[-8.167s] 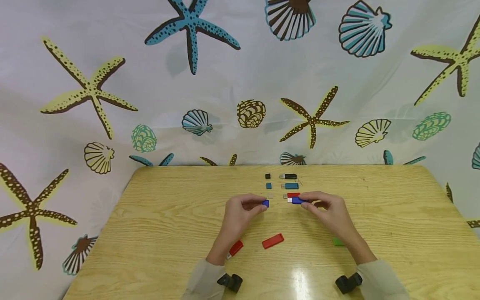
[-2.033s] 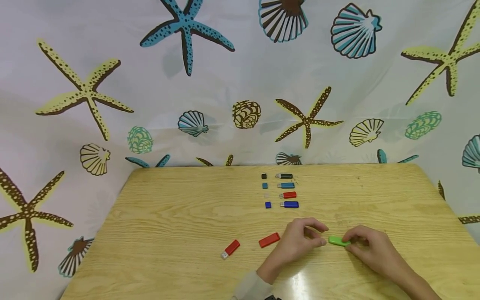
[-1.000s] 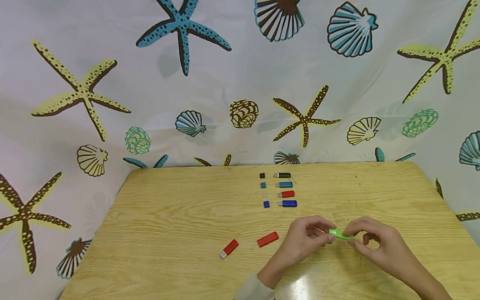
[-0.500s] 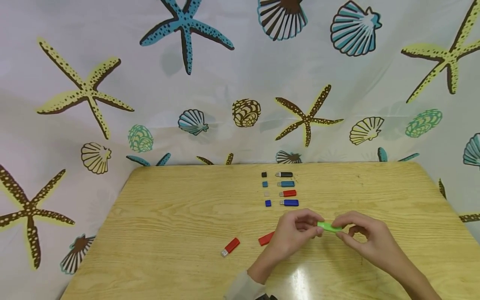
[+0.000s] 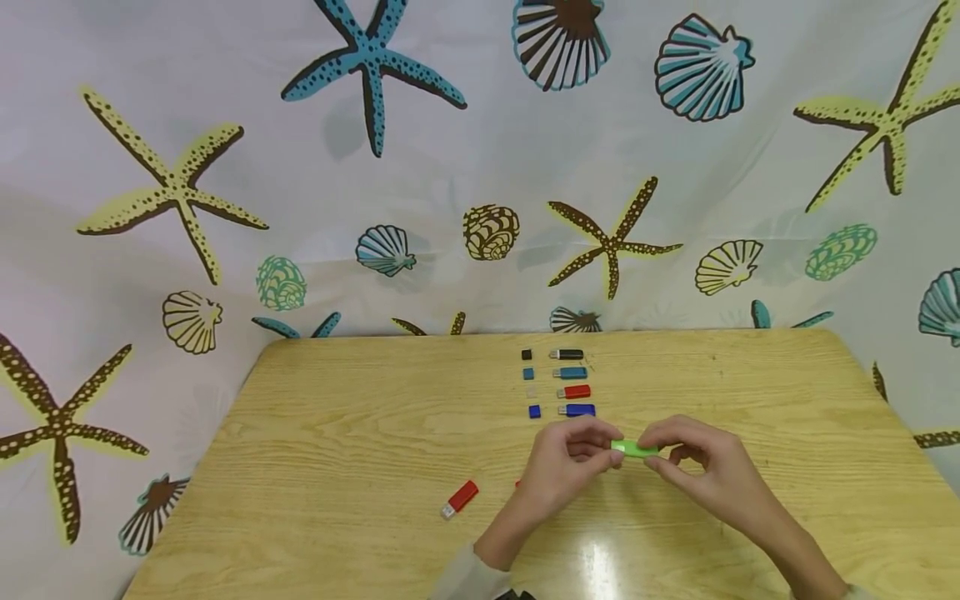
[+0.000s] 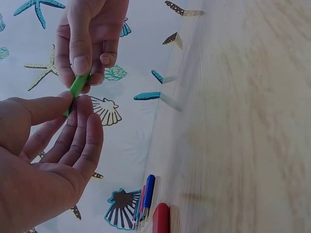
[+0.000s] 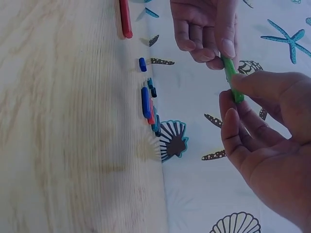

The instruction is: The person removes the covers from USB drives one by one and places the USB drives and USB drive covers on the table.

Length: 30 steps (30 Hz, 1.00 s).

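Note:
A green USB flash drive is held above the table between both hands, its metal plug not showing. My left hand pinches its left end with thumb and fingertips. At the other end, my right hand pinches it the same way. The left wrist view has the green drive between the two thumbs. Seen from the right wrist, the drive is tilted, with fingers covering both ends. Whether its cap has come loose cannot be made out.
Beyond the hands, black, light blue, red and dark blue drives lie uncapped in a column. Their caps, including a dark blue cap, lie left. Another uncapped red drive lies nearer. A red stick is mostly behind my left arm.
The dark blue drive and cap, held earlier, now lie on the table. My right hand took the green drive, my left hand gripped its other end, and both carried it up and leftward.

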{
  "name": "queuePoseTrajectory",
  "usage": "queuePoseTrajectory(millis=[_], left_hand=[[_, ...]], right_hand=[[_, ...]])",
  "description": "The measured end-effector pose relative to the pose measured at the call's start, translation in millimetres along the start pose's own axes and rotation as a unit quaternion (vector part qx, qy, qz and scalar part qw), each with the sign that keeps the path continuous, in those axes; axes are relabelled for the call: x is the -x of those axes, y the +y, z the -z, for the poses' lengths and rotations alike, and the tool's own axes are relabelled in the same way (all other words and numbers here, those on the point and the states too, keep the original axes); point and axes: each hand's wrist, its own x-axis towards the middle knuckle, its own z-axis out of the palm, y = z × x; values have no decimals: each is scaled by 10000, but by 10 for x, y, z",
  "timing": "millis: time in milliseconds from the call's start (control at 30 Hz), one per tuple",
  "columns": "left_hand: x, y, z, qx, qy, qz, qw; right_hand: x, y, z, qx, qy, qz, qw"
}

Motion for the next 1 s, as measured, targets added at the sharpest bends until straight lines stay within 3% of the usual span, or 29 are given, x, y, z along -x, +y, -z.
queuePoseTrajectory(millis=[1000], left_hand=[[116, 86, 539, -127, 474, -328, 9983]], right_hand=[[-461, -103, -366, -676, -22, 330, 9972]])
